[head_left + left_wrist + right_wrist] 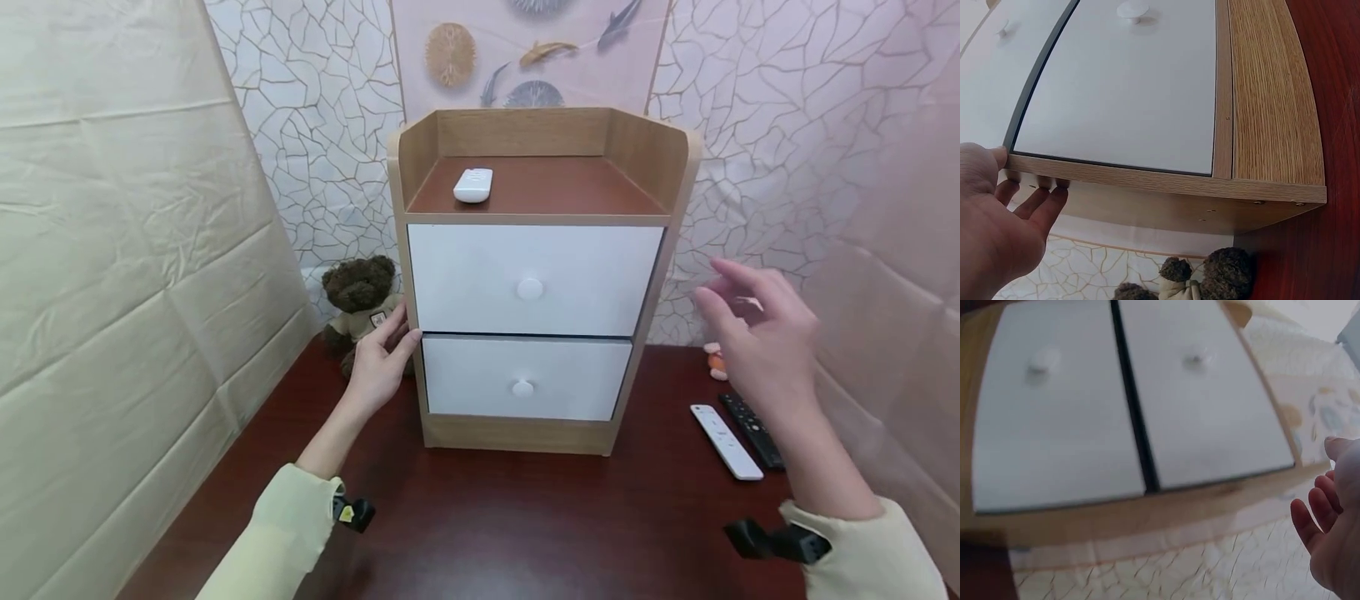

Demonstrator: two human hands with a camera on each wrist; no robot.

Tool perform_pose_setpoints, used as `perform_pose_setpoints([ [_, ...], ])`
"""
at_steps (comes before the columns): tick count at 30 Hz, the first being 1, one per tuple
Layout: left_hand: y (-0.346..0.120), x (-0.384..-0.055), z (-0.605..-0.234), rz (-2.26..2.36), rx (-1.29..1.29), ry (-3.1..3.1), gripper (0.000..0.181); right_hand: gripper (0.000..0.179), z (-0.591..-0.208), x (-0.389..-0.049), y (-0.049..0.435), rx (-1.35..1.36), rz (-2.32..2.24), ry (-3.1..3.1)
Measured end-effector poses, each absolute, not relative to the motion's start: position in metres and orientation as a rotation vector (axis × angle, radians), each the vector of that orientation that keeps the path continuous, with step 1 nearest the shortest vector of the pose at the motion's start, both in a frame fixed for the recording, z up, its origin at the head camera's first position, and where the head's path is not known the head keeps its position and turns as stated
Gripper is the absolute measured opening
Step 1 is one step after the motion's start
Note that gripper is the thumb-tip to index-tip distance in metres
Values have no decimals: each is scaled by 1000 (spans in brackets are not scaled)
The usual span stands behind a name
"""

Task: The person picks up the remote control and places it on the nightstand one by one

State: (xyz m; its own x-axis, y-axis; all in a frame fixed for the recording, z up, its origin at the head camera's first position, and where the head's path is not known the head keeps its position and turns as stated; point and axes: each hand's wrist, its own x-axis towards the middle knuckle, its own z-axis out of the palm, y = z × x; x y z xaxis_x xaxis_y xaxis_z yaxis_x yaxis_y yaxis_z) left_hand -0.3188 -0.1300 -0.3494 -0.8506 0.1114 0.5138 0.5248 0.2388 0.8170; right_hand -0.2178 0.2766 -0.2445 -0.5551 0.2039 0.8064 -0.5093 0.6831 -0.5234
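Observation:
A small wooden cabinet (517, 435) with two closed white drawers stands on the dark table. My left hand (378, 367) holds its left side, thumb on the front edge and fingertips against the side panel, as the left wrist view shows. The upper drawer (480, 258) and lower drawer (472, 375) each have a round white knob. Off the cabinet's right side, my right hand (772, 342) is raised in the air, fingers loosely bent with nothing in them. On the cabinet's recessed top lies a white remote control (473, 186).
A brown teddy bear (360, 287) sits behind the cabinet's left side. To the right, a white remote (726, 442) and a black remote (753, 429) lie side by side. A small orange-and-white toy (716, 362) is behind them. Cloth-covered walls (135, 250) enclose the table.

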Motion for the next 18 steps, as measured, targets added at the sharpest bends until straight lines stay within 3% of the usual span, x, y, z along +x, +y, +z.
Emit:
perform_pose_setpoints([
  [18,-131,-320,-350,-1694,-572,-2169,58,40,-360,-204,373,-187,1087,-1982],
])
